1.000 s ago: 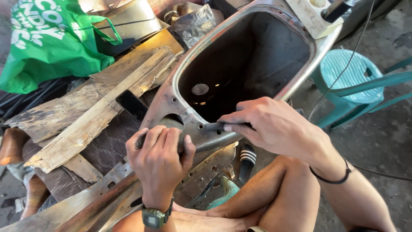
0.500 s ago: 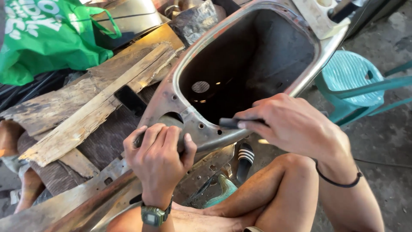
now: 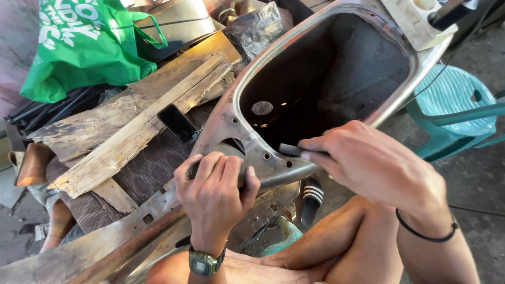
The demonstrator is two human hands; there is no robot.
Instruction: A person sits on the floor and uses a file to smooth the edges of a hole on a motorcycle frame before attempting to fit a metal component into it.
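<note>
Since a moment ago my right hand (image 3: pixel 376 168) has slid back leftward along the rim, carrying the small dark block (image 3: pixel 290 150) nearer the corner of the opening, while my left hand (image 3: pixel 215 192) has kept its grip in the same spot.

Far left, a green plastic bag (image 3: pixel 79 44) lies bulging on the pile; I cannot tell what is in it. Beside it lie weathered wooden planks (image 3: pixel 137 126). The rusty metal shell (image 3: pixel 252 152) rises across the middle, its big dark cavity holding nothing I can make out but a round perforated spot on the far wall.

My left hand is closed tight around the shell's lower edge, fingers curled over the top, wrist with the watch (image 3: pixel 202 264) pointing back toward me. My right hand pinches the dark block between thumb and fingertips, pressing it flat against the rim, wrist bent, forearm crossing over my knee. A teal plastic chair (image 3: pixel 452 105) stands at the right.
</note>
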